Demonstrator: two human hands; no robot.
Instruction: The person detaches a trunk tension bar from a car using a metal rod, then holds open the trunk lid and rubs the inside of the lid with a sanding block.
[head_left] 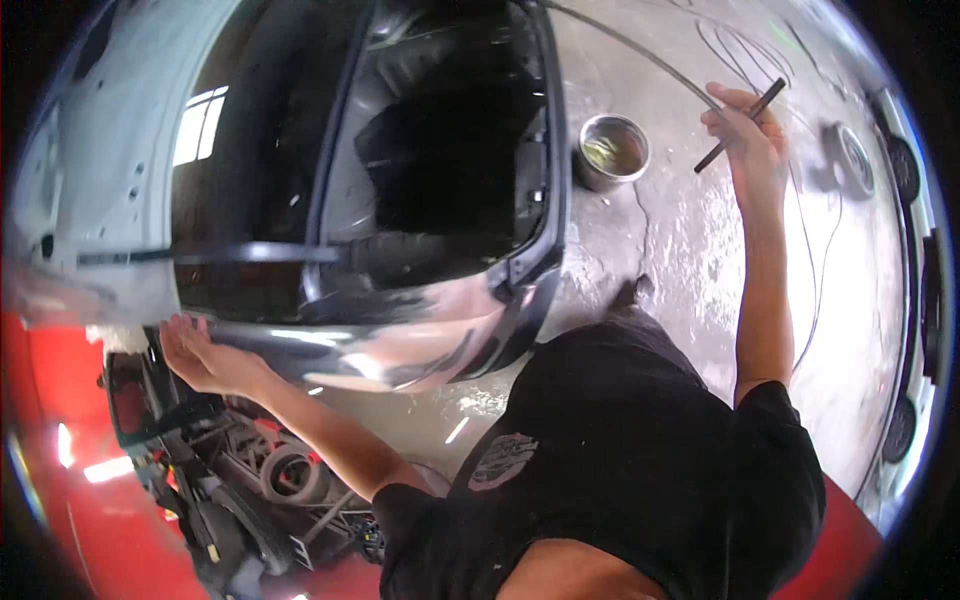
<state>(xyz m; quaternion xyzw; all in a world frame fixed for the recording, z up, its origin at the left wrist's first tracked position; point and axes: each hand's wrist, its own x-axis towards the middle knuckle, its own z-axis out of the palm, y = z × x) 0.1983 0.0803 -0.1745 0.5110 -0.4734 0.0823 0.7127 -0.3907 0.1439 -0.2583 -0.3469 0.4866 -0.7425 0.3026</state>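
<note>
Clearly, the right hand point(752, 138), stretched out at about one o'clock from the person's torso, is closed around a dark rod point(712, 156). The rod sits slantwise in the fist, one end pointing to about two o'clock and the other to about eight. A dark cord point(650, 53) runs from near twelve o'clock to this hand, though whether the fingers hold it too cannot be told.

Between nine and ten o'clock, the left hand point(205, 360) holds nothing visible, its fingers loosely extended beside the corner of the car body point(370, 340); contact with the panel cannot be made out. Just above that hand, at ten o'clock, a blurred dark strip point(210, 254) stretches across the bodywork.

A round metal bucket point(643, 162) with something yellowish inside stands on the pale floor point(690, 240) at twelve o'clock, between the car body and the right hand. Farther off, between one and two o'clock, lies a ring-shaped object point(855, 160). Mechanical parts, among them a pale ring point(272, 480), crowd the nine o'clock side near a red surface point(50, 400).
</note>
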